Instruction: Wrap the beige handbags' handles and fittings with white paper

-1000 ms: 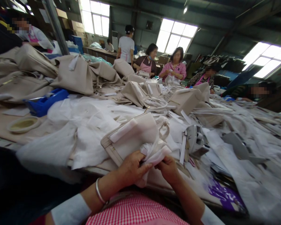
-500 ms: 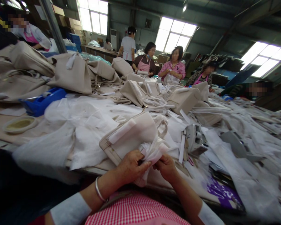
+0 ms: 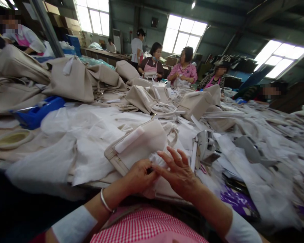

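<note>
A beige handbag [image 3: 142,141] lies tilted on the table edge before me, with a strip of white foam sheet [image 3: 129,139] on its upper side. Crumpled thin white wrapping [image 3: 155,158] bunches at the bag's near right part. My left hand [image 3: 140,177] is closed in a pinch on this wrapping, which its fingers partly hide. Beside it, my right hand [image 3: 179,173] is open, fingers spread over the wrapping, its thumb tip close to the left fingers. The bag's looped handle [image 3: 172,135] stands just beyond my right hand.
A blue tape dispenser [image 3: 38,111] and a shallow round dish [image 3: 13,139] stand at left. Several beige bags [image 3: 68,79] are piled behind. White sheets [image 3: 58,152] cover much of the table. A grey tape dispenser [image 3: 207,145] sits at right. Several co-workers stand across the table.
My right hand has let go of the white wrapping, and its fingers have spread and risen. The left hand stays at the wrapping. The whole view has shifted slightly.
</note>
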Tool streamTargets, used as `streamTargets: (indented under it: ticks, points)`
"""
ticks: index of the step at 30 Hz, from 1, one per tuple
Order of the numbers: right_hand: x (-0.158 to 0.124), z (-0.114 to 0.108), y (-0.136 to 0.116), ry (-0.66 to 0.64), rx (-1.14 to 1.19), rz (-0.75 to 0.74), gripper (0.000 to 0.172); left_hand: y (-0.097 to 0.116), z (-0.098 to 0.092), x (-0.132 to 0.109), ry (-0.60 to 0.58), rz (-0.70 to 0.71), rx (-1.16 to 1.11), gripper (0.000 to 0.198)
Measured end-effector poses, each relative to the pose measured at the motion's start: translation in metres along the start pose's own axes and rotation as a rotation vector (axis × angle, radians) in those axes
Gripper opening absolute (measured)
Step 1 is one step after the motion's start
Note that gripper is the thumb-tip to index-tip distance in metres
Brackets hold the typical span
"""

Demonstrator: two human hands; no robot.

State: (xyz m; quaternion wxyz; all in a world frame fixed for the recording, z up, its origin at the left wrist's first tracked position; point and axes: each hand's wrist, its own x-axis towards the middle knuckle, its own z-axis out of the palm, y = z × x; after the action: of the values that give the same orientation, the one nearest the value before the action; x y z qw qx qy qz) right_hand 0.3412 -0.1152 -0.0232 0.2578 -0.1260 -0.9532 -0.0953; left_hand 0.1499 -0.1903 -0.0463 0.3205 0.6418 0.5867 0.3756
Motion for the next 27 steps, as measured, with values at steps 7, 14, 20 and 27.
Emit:
streamTargets:
  ticks: [7, 14, 20, 27]
  points:
    - [0.010, 0.015, -0.005, -0.002, 0.074, -0.074, 0.036, -0.003, -0.004, -0.006, -0.011, 0.034, 0.037, 0.025]
    - [0.000, 0.019, -0.007, 0.022, 0.083, -0.001, 0.037, -0.001, -0.002, -0.005, 0.021, 0.051, 0.067, 0.027]
    - [-0.045, 0.029, -0.001, 0.203, 0.000, 0.106, 0.044, 0.001, -0.013, -0.005, -0.036, -0.074, 0.034, 0.035]
    - [-0.046, 0.035, -0.010, 0.129, 0.161, 0.083, 0.030, 0.003, -0.016, -0.002, -0.083, -0.117, -0.041, 0.033]
